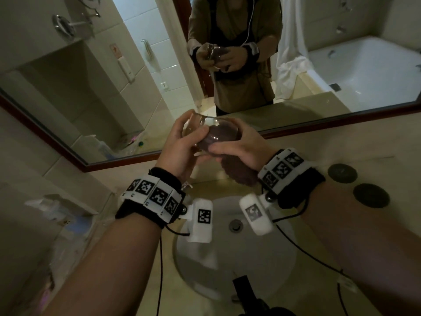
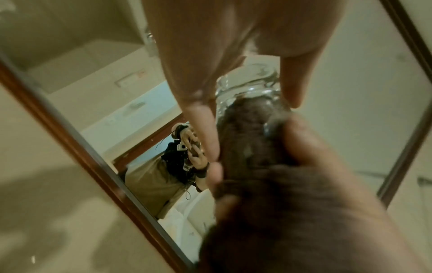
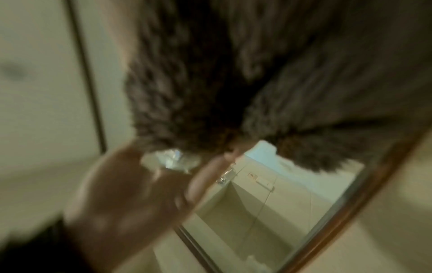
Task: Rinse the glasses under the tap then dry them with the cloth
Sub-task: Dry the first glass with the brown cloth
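Left hand (image 1: pixel 180 147) fingers curled round tumbler (image 1: pixel 206 124), raised above basin (image 1: pixel 250 258); right hand (image 1: pixel 241 149) fingers clamp brown cloth (image 1: pixel 239 172) stuffed inside.

glass (image 1: pixel 206 124): clear, glossy | cloth (image 1: pixel 239 172): fuzzy, matt | mirror frame (image 1: pixel 68 153): wood

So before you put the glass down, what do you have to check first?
1. Left hand grips the glass firmly: ok.
2. Brown cloth is stuffed inside the glass, held by the right hand: ok.
3. Glass fully dry: cannot tell.
4. Glass held over the sink, clear of the mirror: ok.
5. Tap off: cannot tell, hidden.
6. The two dark coasters are free for the glass: ok.
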`<control>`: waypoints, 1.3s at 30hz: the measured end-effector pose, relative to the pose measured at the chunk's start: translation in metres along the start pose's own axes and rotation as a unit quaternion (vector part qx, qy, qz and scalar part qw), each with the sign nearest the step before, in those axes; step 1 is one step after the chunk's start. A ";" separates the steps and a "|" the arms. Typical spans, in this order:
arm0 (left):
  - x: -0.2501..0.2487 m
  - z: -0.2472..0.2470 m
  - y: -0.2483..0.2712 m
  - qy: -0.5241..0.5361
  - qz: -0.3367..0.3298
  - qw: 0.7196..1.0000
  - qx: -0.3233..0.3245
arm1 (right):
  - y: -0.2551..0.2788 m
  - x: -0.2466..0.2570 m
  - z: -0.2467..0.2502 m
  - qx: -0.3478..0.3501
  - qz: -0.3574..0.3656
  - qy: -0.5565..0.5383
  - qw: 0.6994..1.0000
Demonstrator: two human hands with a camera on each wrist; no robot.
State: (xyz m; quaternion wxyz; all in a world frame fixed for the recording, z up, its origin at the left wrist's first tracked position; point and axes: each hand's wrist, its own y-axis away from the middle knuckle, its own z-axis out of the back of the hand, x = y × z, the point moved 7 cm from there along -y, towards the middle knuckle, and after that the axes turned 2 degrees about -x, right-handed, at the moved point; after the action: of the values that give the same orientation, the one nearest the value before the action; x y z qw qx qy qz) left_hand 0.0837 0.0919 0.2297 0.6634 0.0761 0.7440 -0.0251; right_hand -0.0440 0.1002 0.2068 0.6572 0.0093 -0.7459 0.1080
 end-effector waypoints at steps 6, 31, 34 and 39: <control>-0.002 -0.021 -0.007 0.017 0.003 1.000 -0.026 | 0.000 0.010 0.011 -0.097 0.120 0.192 0.969; 0.009 -0.043 -0.013 0.069 0.021 0.997 0.006 | -0.008 0.006 0.024 -0.081 0.089 0.117 0.986; 0.015 -0.042 -0.016 0.057 0.028 0.998 -0.003 | -0.009 -0.002 0.023 -0.062 0.085 0.110 0.988; 0.017 -0.030 -0.022 0.030 -0.003 0.999 -0.023 | -0.016 -0.017 0.028 0.027 -0.011 -0.009 1.000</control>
State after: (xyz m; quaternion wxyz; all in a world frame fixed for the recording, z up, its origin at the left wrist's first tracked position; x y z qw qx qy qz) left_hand 0.0496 0.0758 0.2150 0.6425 0.0586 0.7640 -0.0076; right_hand -0.0661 0.0772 0.1892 0.6514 0.0362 -0.7481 0.1211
